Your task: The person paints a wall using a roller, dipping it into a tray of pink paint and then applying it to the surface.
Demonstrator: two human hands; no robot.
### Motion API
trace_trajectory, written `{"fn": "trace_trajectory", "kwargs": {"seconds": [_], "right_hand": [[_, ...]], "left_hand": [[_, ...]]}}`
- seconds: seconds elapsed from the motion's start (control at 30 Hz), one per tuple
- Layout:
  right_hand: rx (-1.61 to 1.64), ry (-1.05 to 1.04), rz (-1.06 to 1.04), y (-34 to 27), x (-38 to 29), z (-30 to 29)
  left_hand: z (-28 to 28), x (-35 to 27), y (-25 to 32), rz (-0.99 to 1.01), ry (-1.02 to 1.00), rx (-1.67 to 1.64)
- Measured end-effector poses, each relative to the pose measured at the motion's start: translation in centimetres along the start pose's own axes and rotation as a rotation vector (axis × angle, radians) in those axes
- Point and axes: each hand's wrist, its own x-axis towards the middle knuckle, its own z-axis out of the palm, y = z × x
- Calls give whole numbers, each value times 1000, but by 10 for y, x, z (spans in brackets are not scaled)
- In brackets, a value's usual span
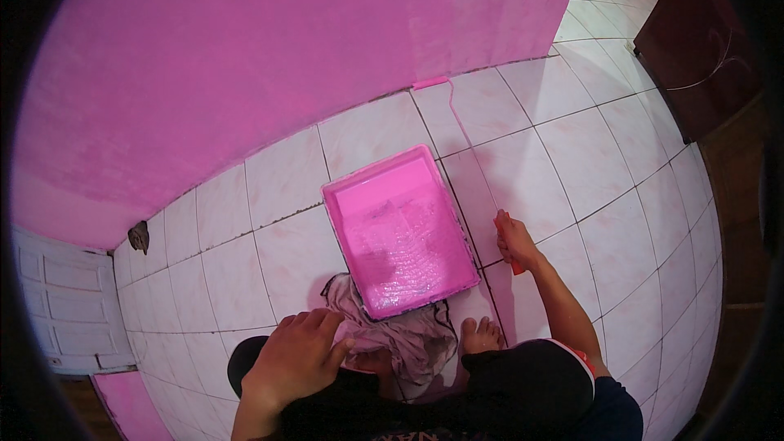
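My right hand (516,241) grips the red handle (518,266) of a paint roller, to the right of the tray. From there a thin, pink-coated rod (471,141) runs away from me to the narrow pink roller sleeve (430,82), at the foot of the pink wall (245,61). Before me a paint tray (398,257) slants across the floor, with pink paint pooled at its far end and a wet, streaked ramp nearer me. A stained cloth (422,343) lies crumpled at its near edge. My left hand (300,352) hovers or rests by my left knee, thumb apart, holding nothing visible; its palm is hidden.
White tiles (294,251) cover the floor. A small dark object (139,237) lies by the wall at left, near a white panelled door (67,294). At right stands a dark brown panel (698,55) with a thin pale strand. My bare right foot (482,335) is beside the cloth.
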Motion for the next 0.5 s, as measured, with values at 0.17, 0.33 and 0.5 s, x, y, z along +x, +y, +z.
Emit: {"fn": "trace_trajectory", "kwargs": {"seconds": [0.17, 0.33, 0.5], "right_hand": [[1, -1, 1, -5, 0, 1], [34, -23, -8, -17, -12, 7], [-9, 12, -50, -49, -49, 10]], "left_hand": [[1, -1, -3, 1, 2, 6], [1, 0, -2, 10, 8, 16], [0, 0, 1, 8, 0, 5]]}}
